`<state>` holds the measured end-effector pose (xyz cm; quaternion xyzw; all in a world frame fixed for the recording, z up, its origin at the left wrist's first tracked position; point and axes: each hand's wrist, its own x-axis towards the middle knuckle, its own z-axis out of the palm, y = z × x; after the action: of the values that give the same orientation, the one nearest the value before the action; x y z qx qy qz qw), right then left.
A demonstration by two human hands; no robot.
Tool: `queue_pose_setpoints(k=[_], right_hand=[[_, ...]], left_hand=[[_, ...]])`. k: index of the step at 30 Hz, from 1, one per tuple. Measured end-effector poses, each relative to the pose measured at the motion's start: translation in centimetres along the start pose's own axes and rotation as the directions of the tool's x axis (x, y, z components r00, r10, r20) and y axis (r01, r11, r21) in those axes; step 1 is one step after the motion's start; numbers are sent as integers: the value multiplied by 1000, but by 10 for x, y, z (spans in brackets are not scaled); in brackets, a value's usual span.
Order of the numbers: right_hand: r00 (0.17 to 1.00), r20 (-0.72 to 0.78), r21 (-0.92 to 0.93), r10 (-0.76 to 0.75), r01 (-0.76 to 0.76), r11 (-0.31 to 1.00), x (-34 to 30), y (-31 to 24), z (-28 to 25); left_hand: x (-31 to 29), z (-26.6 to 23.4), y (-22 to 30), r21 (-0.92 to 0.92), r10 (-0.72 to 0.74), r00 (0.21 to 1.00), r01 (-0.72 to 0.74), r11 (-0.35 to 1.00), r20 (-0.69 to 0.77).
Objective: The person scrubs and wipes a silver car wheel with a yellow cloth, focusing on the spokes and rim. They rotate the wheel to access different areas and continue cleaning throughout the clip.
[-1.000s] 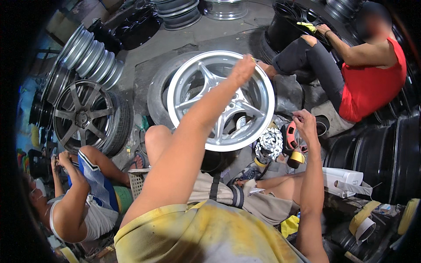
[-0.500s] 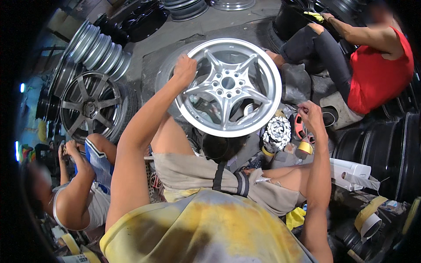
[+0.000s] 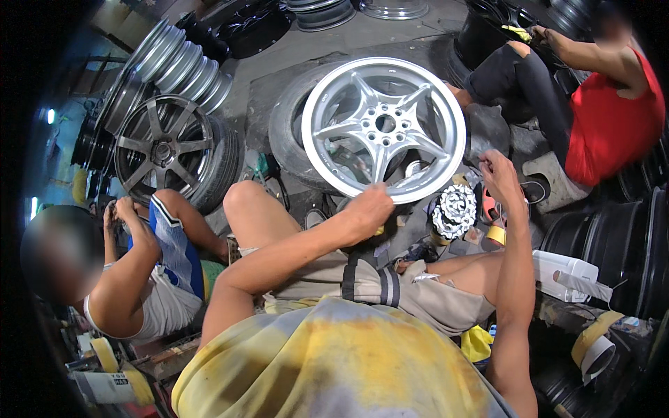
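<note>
Left hand point(image 3: 369, 211) curls at the 5-spoke wheel point(image 3: 380, 156) on the tire's point(image 3: 284, 132) right edge. Right hand point(image 3: 502, 180) curls; grips unclear.

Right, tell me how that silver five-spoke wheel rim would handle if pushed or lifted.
The silver five-spoke wheel rim looks metallic, so it is probably stiff and fairly heavy. It overlaps a tire off-center, so pushing its edge might make it tip or slide. Its round outline suggests it could roll if stood upright.

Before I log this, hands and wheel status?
Left hand at near edge of silver five-spoke alloy wheel; right hand apart. Wheel face up, overlapping tire.
</note>
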<state>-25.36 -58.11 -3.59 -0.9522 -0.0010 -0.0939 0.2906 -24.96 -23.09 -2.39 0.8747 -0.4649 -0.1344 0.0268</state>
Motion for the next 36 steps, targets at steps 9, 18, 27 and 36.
queue_pose_setpoints(k=[9, 18, 27, 36], right_hand=[[980, -160, 35, -115, 122, 992, 8, -28, 6], [992, -106, 109, 63, -51, 993, 29, -42, 20], [978, -203, 232, 54, -5, 973, 57, -52, 60], [943, -310, 254, 119, -38, 966, 69, -50, 77]], left_hand=[[0, -23, -38, -899, -219, 973, 162, 408, 75], [-43, -42, -110, -700, -541, 777, 188, 688, -323], [2, -13, -152, -236, -349, 833, 269, 934, -430], [21, -18, -150, -225, -314, 868, 241, 944, -385]])
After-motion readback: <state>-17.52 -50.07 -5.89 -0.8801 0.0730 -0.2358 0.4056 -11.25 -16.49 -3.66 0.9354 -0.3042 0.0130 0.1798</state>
